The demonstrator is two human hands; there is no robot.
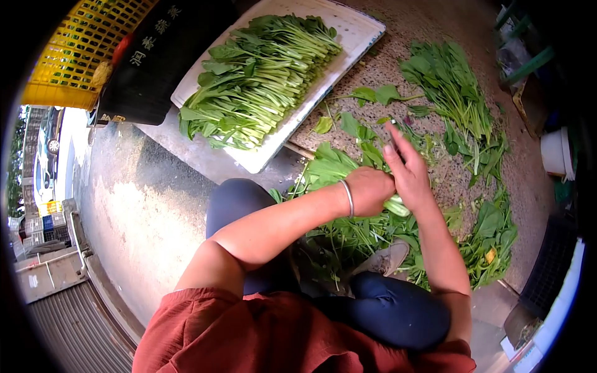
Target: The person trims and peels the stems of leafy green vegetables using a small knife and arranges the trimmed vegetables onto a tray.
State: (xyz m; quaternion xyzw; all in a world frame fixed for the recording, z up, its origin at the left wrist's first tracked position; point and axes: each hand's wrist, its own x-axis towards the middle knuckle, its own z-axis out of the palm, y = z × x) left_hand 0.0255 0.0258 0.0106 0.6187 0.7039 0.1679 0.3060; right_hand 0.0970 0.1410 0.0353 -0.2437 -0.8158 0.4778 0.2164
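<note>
My left hand [370, 191], with a metal bangle at the wrist, is closed round a bunch of leafy greens [329, 166]. Pale stem ends [397, 205] stick out below its fist. Against that fist rests my right hand [410, 180], its fingers stretched out and the thumb raised. A small dark sliver near its fingertips is too small to make out. Ahead and to the left, many greens [267, 81] lie in rows on a white board [345, 37].
Loose greens [454, 93] lie at the right, with more leaves [491, 230] below them and around a shoe [388, 258]. A black crate [146, 68] and yellow basket [68, 56] stand upper left. A white bucket [556, 152] is at the far right.
</note>
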